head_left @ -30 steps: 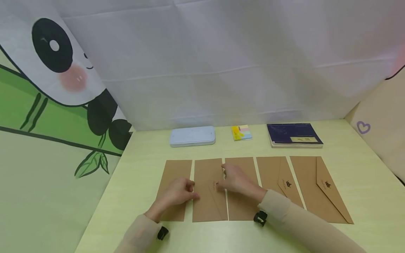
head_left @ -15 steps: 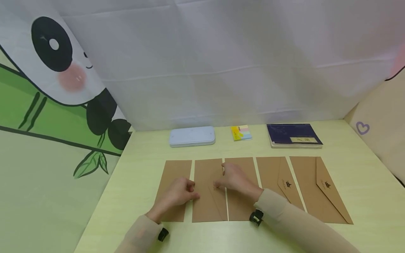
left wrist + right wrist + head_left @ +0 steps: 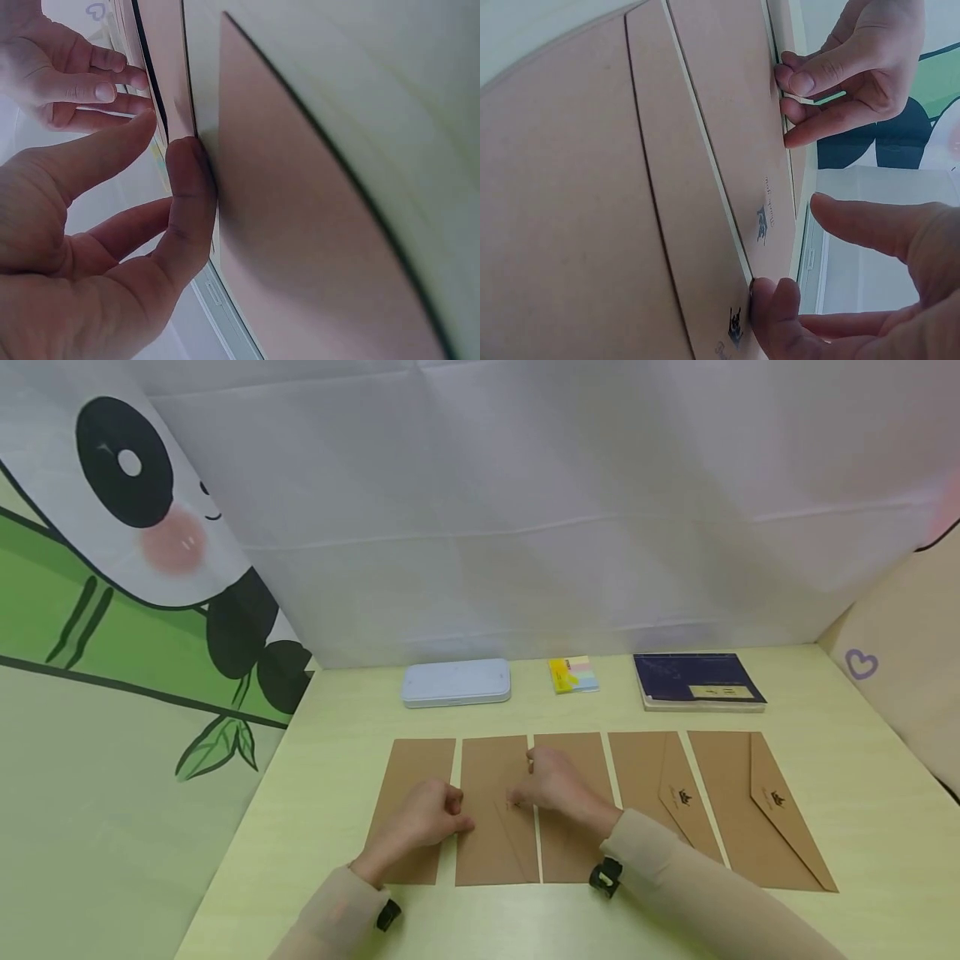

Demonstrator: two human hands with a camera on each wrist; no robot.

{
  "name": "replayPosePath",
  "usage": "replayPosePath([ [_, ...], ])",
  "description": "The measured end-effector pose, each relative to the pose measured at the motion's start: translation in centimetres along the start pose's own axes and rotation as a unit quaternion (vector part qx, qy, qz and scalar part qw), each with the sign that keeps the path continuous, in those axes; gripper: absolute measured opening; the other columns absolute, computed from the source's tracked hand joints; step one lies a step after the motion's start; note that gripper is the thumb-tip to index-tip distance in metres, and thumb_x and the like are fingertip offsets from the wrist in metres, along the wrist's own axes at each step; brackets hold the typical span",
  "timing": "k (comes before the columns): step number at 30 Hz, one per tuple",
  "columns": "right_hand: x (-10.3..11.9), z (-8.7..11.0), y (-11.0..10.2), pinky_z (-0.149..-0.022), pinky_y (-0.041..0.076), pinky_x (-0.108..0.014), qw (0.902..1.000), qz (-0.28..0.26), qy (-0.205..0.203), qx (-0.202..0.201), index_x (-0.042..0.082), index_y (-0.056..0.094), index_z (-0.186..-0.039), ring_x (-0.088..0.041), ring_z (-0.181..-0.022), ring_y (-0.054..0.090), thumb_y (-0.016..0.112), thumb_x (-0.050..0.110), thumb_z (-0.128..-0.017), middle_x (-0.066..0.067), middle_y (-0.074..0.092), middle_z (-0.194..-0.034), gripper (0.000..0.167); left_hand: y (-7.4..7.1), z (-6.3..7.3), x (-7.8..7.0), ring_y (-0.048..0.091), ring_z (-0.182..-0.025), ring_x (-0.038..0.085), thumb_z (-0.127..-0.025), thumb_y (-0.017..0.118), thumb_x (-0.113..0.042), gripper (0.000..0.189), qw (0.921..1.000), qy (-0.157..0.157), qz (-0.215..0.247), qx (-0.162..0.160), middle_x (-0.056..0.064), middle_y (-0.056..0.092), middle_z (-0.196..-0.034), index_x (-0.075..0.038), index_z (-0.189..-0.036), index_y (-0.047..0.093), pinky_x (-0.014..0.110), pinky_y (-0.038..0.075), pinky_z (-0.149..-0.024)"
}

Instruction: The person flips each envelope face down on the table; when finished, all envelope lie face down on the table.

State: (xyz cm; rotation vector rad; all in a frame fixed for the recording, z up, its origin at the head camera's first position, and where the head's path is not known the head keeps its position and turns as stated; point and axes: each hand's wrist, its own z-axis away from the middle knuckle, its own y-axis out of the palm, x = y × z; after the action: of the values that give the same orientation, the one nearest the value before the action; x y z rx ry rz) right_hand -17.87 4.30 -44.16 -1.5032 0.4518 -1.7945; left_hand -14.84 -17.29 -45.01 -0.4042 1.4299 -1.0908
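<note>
A row of several brown kraft envelopes lies flat. My left hand [image 3: 429, 814] is at the left edge of the second envelope [image 3: 487, 852], fingers bent and thumb over its surface. In the left wrist view, the index finger [image 3: 187, 169] touches that edge. My right hand [image 3: 558, 785] is at the same envelope's right edge and covers part of the third envelope [image 3: 573, 860]. In the right wrist view, its index fingertip [image 3: 765, 292] is at the gap, with the thumb [image 3: 847, 225] held apart from it. The leftmost envelope [image 3: 397, 777] is partly hidden under my left hand.
Behind the row are a pale blue case [image 3: 456, 682], sticky notes [image 3: 573, 675] and a dark blue book [image 3: 693, 678]. Two more envelopes, one with a crown print [image 3: 684, 797] and a far right envelope [image 3: 731, 810], lie to the right. A white cloth [image 3: 525, 543] hangs behind the table.
My right hand and forearm have shifted slightly left, and the thumb covers more of the second envelope's print. My left hand and the envelopes have hardly moved.
</note>
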Motion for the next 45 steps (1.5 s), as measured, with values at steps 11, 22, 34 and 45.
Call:
replayPosePath([
  [11,0.3,0.3,0.4,-0.046,0.027,-0.029,0.9996,-0.012,-0.021,0.011,0.001,0.051,-0.071,-0.017,-0.053,0.039,0.085,0.015,-0.065,-0.002,0.038,-0.06,0.036,0.1,0.0,-0.2,0.039,-0.05,0.01,-0.078,0.078,-0.015,0.033,1.0,-0.001,0.0,-0.006,-0.005,0.039,-0.054,-0.01,-0.06,0.05,0.024,0.03,-0.046],
  [22,0.8,0.5,-0.1,-0.057,0.04,-0.034,0.9996,-0.005,0.002,0.028,-0.004,0.057,-0.094,-0.023,-0.068,0.049,0.086,0.023,-0.068,-0.01,0.052,-0.078,0.047,0.0,-0.3,0.0,0.038,-0.048,0.008,-0.08,0.077,-0.014,0.031,0.9998,-0.005,0.021,-0.006,-0.006,0.04,-0.054,-0.009,-0.061,0.052,0.023,0.03,-0.045],
  [34,0.9,0.1,-0.1,-0.056,0.043,-0.033,0.9975,0.056,-0.012,0.042,-0.006,0.056,-0.091,-0.022,-0.065,0.048,0.086,0.016,-0.064,-0.011,0.052,-0.078,0.046,0.0,-1.2,0.0,0.04,-0.052,0.009,-0.08,0.076,-0.015,0.03,0.9992,-0.026,0.01,-0.029,-0.004,0.041,-0.058,-0.007,-0.064,0.052,0.024,0.032,-0.049],
  [45,0.5,-0.3,0.9,-0.047,0.041,-0.027,0.9925,0.118,-0.029,0.014,0.0,0.057,-0.071,-0.021,-0.061,0.048,0.085,-0.003,-0.055,-0.01,0.047,-0.076,0.032,0.2,-1.7,-0.5,0.054,-0.071,0.017,-0.078,0.079,-0.017,0.028,0.9947,-0.092,0.008,-0.046,0.004,0.057,-0.079,0.003,-0.092,0.067,0.03,0.047,-0.062],
])
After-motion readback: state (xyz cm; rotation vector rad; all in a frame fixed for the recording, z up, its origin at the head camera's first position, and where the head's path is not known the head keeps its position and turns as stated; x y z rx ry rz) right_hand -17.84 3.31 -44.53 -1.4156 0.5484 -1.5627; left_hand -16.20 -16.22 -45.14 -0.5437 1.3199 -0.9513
